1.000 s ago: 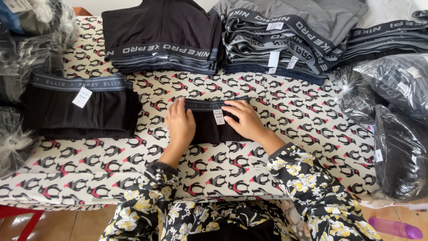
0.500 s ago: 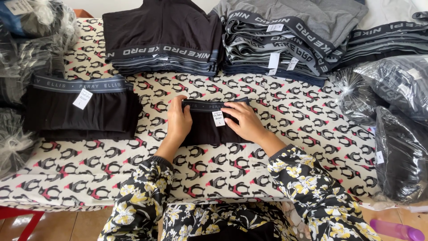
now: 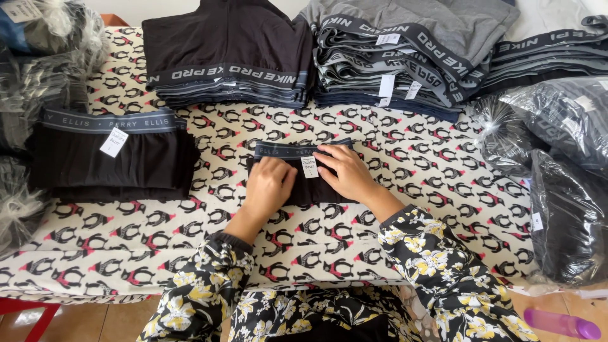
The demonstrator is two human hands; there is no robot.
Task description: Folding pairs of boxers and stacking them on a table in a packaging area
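On penguin-print tablecloth (image 3: 392, 183), both hands (image 3: 269, 183) flat, pressing folded black underwear (image 3: 297, 190)

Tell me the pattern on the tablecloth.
Cream tablecloth printed with small black and red penguins; head view shows it.

perhaps a clothing stall, stacked tagged underwear (image 3: 386, 57), bagged stock (image 3: 557, 158), penguin-print table (image 3: 443, 164)

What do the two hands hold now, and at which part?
Nothing is lifted. Both the left hand and right hand press flat on the folded black underwear, just below its waistband, against the table.
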